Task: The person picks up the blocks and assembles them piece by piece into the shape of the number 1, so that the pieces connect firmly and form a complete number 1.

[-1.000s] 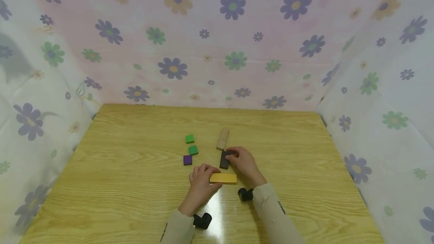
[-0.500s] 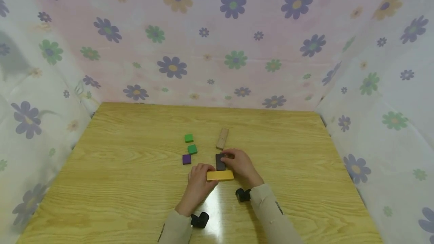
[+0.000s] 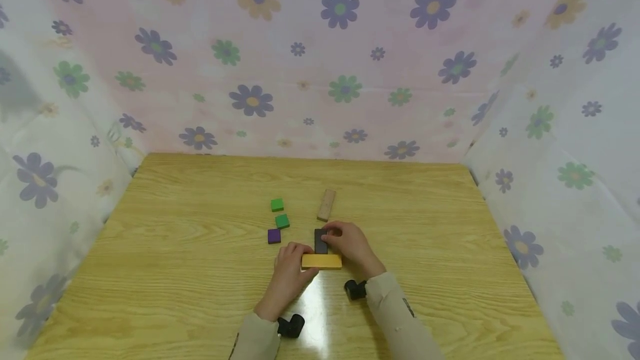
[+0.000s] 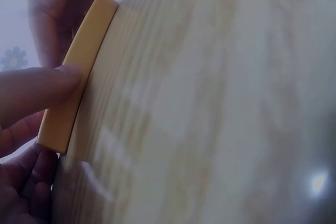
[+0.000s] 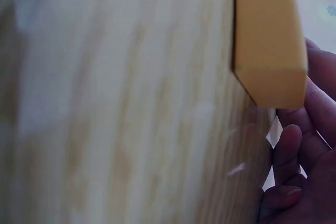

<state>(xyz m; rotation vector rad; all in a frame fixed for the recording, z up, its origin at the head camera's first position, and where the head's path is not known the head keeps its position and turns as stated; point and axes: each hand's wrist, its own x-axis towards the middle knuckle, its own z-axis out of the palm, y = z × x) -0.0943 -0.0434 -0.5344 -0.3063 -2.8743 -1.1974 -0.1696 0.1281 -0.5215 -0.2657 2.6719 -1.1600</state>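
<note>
A yellow rectangular block (image 3: pixel 321 261) lies crosswise on the table, and my left hand (image 3: pixel 290 274) grips its left part. In the left wrist view the thumb presses on the yellow block's (image 4: pixel 93 38) near face, with fingers behind it. My right hand (image 3: pixel 354 244) pinches a black rectangular block (image 3: pixel 320 242) that lies lengthwise, its near end right at the yellow block's far side. From the right wrist, the yellow block (image 5: pixel 270 24) hides the black one, and curled fingers (image 5: pixel 287 142) show past its end.
A natural wood block (image 3: pixel 326 205) lies just beyond the black one. Two green blocks (image 3: pixel 282 221) and a purple block (image 3: pixel 274 236) sit to the left on the wooden table (image 3: pixel 200 249). Flowered cloth (image 3: pixel 300 71) stands behind and at both sides.
The black block has moved left and toward me, turning straighter, and its near end now meets the yellow block's far side. The yellow block shifted slightly left with the left hand.
</note>
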